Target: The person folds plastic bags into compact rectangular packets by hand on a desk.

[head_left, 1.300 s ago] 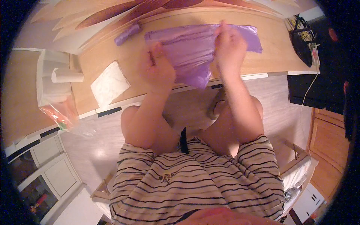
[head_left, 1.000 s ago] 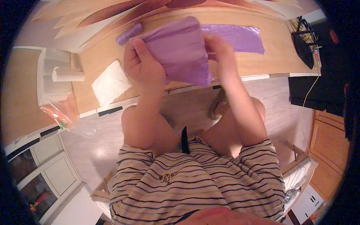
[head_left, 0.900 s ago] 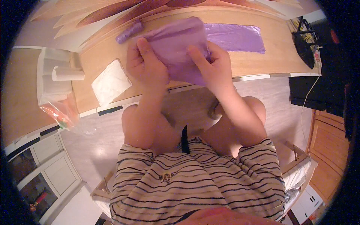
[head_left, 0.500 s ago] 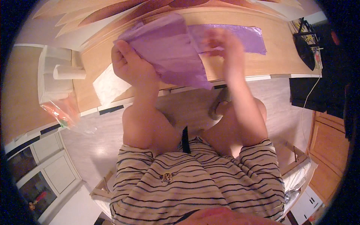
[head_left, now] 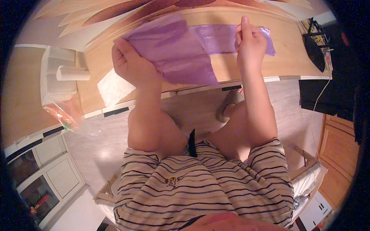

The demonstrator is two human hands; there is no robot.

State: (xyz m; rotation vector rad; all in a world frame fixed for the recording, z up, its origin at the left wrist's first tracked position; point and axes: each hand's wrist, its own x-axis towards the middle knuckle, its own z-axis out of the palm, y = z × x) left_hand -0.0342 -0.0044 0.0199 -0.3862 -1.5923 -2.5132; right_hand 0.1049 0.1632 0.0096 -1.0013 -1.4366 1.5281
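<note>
A thin, translucent purple plastic bag [head_left: 173, 54] is spread out in front of me, raised at a slant over the wooden desk. My left hand [head_left: 131, 61] grips its left edge, thumb on top and fingers curled beneath. Farther right, a folded strip of shiny purple plastic [head_left: 219, 38] lies flat on the desk, its left end behind the bag. Over the right part of that strip is my right hand [head_left: 250, 40], closed with the thumb pointing away from me against the curled fingers. Nothing shows between those fingers, and the hand is apart from the bag.
A white sheet [head_left: 115, 87] lies by the desk's front edge. At the left are a white roll [head_left: 73, 73] and a clear bag with orange contents [head_left: 67, 111]. A black item with a white cable [head_left: 318, 98] stands right. My bare legs are under the desk edge.
My right hand has moved right and away from me, off the bag's right side, and its fingers have closed. The bag has settled a little lower at its right corner; my left hand keeps its grip.
</note>
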